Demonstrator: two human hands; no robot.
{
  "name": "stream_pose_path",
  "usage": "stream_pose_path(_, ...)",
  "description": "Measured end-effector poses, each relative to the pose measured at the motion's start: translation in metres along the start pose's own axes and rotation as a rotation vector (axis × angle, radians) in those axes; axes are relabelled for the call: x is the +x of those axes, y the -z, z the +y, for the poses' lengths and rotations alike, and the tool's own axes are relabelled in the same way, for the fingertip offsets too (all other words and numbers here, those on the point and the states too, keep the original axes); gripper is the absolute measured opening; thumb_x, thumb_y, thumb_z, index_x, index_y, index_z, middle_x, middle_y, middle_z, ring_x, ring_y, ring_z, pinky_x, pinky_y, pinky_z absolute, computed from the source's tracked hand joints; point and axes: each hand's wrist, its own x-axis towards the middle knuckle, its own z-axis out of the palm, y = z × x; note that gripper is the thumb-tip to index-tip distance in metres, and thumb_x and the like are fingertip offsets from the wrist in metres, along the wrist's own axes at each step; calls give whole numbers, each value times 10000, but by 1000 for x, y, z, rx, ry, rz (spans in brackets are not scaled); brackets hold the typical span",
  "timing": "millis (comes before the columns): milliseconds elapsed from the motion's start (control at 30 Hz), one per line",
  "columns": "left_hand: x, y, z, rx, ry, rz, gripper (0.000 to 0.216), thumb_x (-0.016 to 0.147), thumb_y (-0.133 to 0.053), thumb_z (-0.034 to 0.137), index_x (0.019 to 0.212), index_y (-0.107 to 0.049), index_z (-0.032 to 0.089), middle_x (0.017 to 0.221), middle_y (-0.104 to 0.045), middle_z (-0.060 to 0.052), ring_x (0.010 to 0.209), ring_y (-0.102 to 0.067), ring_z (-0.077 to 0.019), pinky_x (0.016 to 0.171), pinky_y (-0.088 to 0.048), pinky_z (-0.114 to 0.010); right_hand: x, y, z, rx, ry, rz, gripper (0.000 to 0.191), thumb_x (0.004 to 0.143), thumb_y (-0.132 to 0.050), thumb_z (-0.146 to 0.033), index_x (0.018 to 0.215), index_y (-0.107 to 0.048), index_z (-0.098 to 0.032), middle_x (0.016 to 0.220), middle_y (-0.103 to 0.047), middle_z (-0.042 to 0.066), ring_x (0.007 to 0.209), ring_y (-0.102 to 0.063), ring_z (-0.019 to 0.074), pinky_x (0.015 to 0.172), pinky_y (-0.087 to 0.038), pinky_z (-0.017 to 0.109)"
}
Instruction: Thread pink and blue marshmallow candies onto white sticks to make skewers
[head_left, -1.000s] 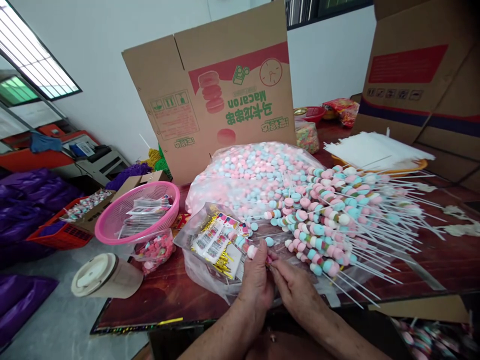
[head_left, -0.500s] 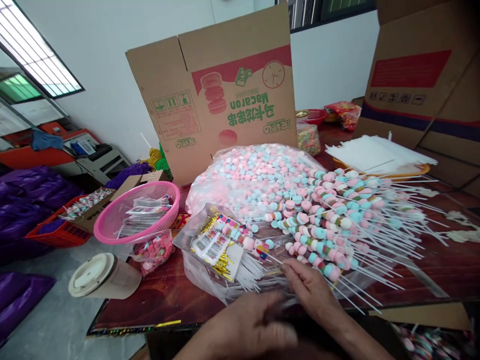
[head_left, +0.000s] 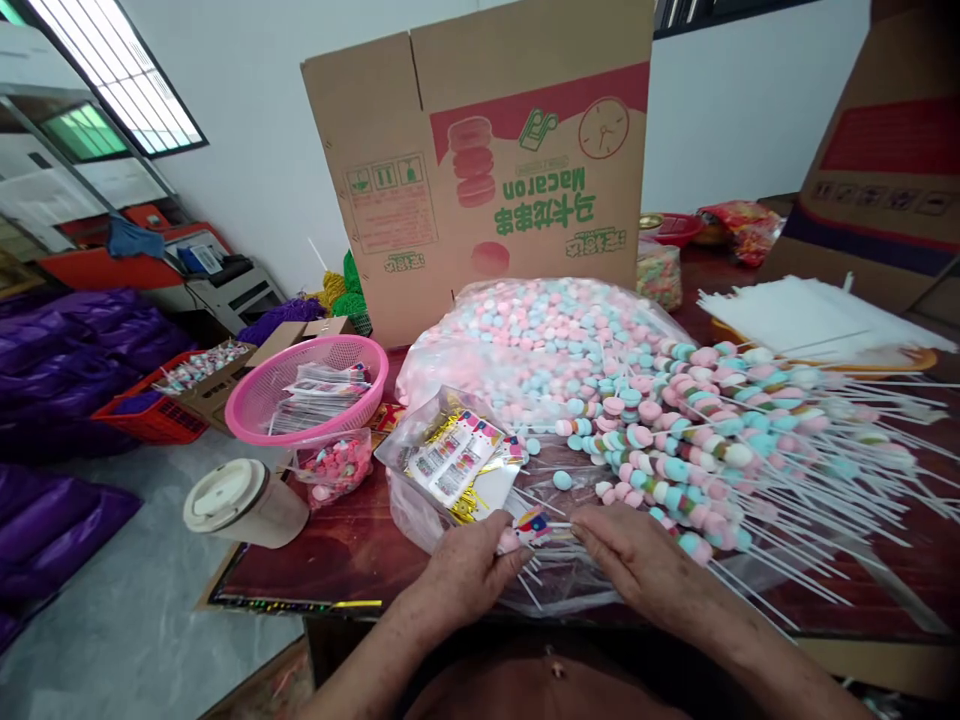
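Observation:
Between my two hands, near the table's front edge, is a candy skewer in a printed wrapper (head_left: pixel 534 527). My left hand (head_left: pixel 469 560) is closed around its candy end, so most of the candies are hidden. The fingertips of my right hand (head_left: pixel 626 545) pinch the white stick at the wrapper's lower end. Just beyond my left hand, a clear-bagged tray (head_left: pixel 391 462) holds printed wrappers (head_left: pixel 454 455) and gold twist ties (head_left: pixel 466 503). Right of my right hand lies a big heap of pink, blue and white candy skewers (head_left: pixel 705 430), sticks pointing right.
Behind is a large bag of loose candies (head_left: pixel 525 320) before an upright cardboard box (head_left: pixel 525 150). On the left are a pink basket (head_left: pixel 247 425) of wrapped skewers, a bag of red candies (head_left: pixel 337 468) and a lidded cup (head_left: pixel 244 505). White sticks (head_left: pixel 817 320) lie back right.
My left hand, blurred before, has closed on the candy end. The skewer has come down off the tray toward me and lies more level. My right hand still holds the stick. The view has shifted.

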Motion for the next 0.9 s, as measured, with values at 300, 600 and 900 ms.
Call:
stream_pose_path(300, 3, -10, -1, -596, 99, 26, 331, 846, -354, 469, 776, -492, 176, 658, -524, 0, 554, -464, -123, 493, -348, -215, 24, -34, -5, 507, -265, -34, 271, 856, -425, -366, 1009, -545, -176, 795, -599, 16, 619, -523, 125, 535, -409, 229)
stream_pose_path(600, 6, 7, -9, -913, 162, -343, 285, 739, -500, 436, 604, -466, 188, 507, -453, 44, 400, -405, -79, 434, -323, -209, 26, -24, -26, -162, 124, 337, 219, 873, -376, -195, 857, -592, -162, 775, -639, 72, 740, -559, 183, 708, -409, 332)
stream_pose_path(900, 3, 16, -3, -107, -81, -475, 117, 747, -481, 239, 655, -514, 174, 600, -563, -28, 538, -559, -169, 520, -451, -295, 14, -54, -22, 48, 152, -333, 136, 747, -415, -109, 694, -527, -167, 649, -595, 65, 720, -545, 199, 885, -365, 476)
